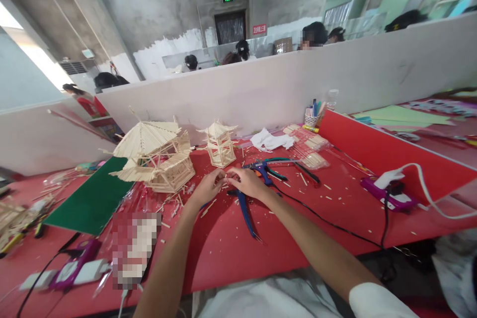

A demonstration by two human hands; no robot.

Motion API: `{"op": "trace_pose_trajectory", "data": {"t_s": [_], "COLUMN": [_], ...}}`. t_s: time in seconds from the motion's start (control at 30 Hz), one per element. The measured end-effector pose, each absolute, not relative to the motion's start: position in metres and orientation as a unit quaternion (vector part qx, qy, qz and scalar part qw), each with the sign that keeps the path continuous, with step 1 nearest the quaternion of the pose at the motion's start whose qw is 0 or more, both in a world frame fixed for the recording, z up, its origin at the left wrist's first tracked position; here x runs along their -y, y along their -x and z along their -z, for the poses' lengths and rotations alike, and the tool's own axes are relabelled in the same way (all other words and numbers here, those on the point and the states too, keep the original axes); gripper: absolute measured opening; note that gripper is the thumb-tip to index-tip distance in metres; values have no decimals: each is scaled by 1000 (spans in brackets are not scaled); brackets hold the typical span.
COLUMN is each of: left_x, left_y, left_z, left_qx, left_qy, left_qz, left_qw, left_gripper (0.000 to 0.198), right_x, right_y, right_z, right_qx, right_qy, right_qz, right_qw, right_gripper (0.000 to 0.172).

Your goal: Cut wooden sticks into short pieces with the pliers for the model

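Observation:
My left hand [208, 186] and my right hand [246, 182] meet over the red table, fingertips pinched together. Whatever they hold is too small to make out. Close by on the right lies a blue glue gun [265, 173] with a black cord. Below my right hand are blue-handled pliers [245, 214], partly covered by it. A small tiered pavilion of wooden sticks [220, 146] stands just behind my hands. To its left is a larger stick pavilion [158, 159] with a wide sloping roof. Loose stick pieces [208, 207] are scattered around my hands.
Behind runs a white partition [223, 99]. A white cloth [269, 140], bagged sticks [313, 151] and a pen holder [311, 118] are at the back. Right are a red board [387, 154] and purple power strip [389, 198]; left, a green board [93, 198] and phone [137, 248].

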State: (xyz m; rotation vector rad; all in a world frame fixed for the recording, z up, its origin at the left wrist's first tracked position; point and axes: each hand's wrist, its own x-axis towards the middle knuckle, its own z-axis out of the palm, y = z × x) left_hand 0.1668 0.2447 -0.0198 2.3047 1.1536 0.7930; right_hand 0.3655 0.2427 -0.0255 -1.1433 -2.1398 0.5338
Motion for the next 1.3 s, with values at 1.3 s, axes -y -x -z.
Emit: {"op": "trace_pose_trajectory", "data": {"t_s": [1.3], "left_x": [-251], "left_y": [-139], "left_z": [18], "left_qx": [-527], "left_qy": [-801], "left_qz": [-256], "left_qw": [122], "left_gripper": [28], "right_x": [-249], "right_y": [-363], "right_z": [37], "right_qx": [817], "right_qy": [431], "right_qz": [-144], "right_qw": [355], "right_gripper": [16]}}
